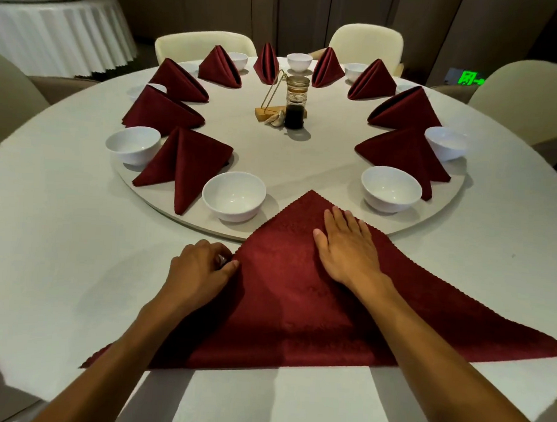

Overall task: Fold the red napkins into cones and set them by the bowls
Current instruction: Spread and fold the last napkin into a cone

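A red napkin (286, 294) lies flat as a triangle at the near edge of the round white table (62, 233), its long folded edge toward the person and its apex pointing far, overlapping the rim of the raised turntable (304, 167). The right hand (346, 245) rests palm down on the cloth just right of its middle, fingers straight and close together, reaching toward the apex. The left hand (201, 268) sits at the napkin's left slanted edge, fingers curled, thumb and fingertips pinching the hem there. Two white bowls (233, 196) (391, 188) stand on the turntable just left and right of the apex. Finished red cones (183, 165) ring the turntable's left, far and right sides beside further bowls. A dark sauce jar (295, 104) stands at the centre.
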`<state>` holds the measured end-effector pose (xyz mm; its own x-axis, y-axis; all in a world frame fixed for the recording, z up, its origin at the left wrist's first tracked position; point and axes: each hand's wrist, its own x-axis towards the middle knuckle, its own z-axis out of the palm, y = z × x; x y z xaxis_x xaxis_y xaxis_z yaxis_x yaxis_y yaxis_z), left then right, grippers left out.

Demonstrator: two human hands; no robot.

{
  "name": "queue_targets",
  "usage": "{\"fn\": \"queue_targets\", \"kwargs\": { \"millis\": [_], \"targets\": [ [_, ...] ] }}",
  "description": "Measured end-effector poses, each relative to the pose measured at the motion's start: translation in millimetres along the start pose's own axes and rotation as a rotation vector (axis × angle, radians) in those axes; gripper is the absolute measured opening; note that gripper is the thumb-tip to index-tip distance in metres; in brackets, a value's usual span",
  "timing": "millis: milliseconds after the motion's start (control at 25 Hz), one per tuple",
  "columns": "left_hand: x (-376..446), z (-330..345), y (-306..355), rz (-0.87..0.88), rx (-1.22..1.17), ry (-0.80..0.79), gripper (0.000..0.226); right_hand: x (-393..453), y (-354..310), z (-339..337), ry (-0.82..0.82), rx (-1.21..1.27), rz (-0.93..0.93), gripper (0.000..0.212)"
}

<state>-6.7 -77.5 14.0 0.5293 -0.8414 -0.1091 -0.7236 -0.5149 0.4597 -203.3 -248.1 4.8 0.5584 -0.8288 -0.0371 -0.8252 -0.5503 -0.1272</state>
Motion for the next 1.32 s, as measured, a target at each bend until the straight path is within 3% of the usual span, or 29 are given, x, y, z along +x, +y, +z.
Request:
{"fn": "queue_targets", "kwargs": {
  "millis": [160, 320, 480, 560, 640, 720, 880, 1040, 1160, 1320],
  "targets": [
    [5.4, 1.1, 0.5, 0.027, -0.284, 0.048, 0.001, 8.2, 1.7, 1.3, -0.002, 0.015, -0.026, 0.061],
    [10.1, 3.6, 2.4, 0.073, -0.370, 0.030, 0.021, 16.4, 2.4, 4.0, -0.007, 0.015, -0.031, 0.061],
    [11.1, 5.6, 4.5, 0.061, -0.375, 0.087, 0.023, 24.5, 3.4, 4.9, 0.026, 0.025, -0.036, 0.062],
    [1.6, 2.7, 9.1, 0.123, -0.230, 0.199, 0.022, 25.1, 4.5, 5.9, 0.024, 0.019, -0.036, 0.062],
    [-19.2, 8.8, 19.1, 0.385, -0.012, 0.337, 0.024, 22.0, 3.3, 6.5, 0.022, 0.008, -0.038, 0.062],
    [-57.8, 35.6, 36.0, 0.596, 0.154, 0.299, 0.035, 19.5, -1.6, 1.7, 0.047, 0.010, -0.028, 0.061],
    [-104.8, 90.1, 61.8, 0.571, 0.292, 0.118, 0.055, -22.2, -12.2, -13.9, 0.268, 0.155, -0.054, 0.057],
    [-99.6, 94.6, 52.7, 0.571, 0.324, 0.121, 0.056, -157.5, -23.8, 24.4, 0.145, 0.245, -0.128, 0.059],
    [-98.0, 99.7, 48.4, 0.589, 0.327, 0.105, 0.054, -182.2, 50.1, 31.9, 0.040, 0.005, 0.014, 0.064],
    [-98.1, 104.1, 46.1, 0.610, 0.322, 0.112, 0.054, -181.5, 192.1, -18.3, -0.024, -0.060, 0.519, 0.074]
  ]
}}
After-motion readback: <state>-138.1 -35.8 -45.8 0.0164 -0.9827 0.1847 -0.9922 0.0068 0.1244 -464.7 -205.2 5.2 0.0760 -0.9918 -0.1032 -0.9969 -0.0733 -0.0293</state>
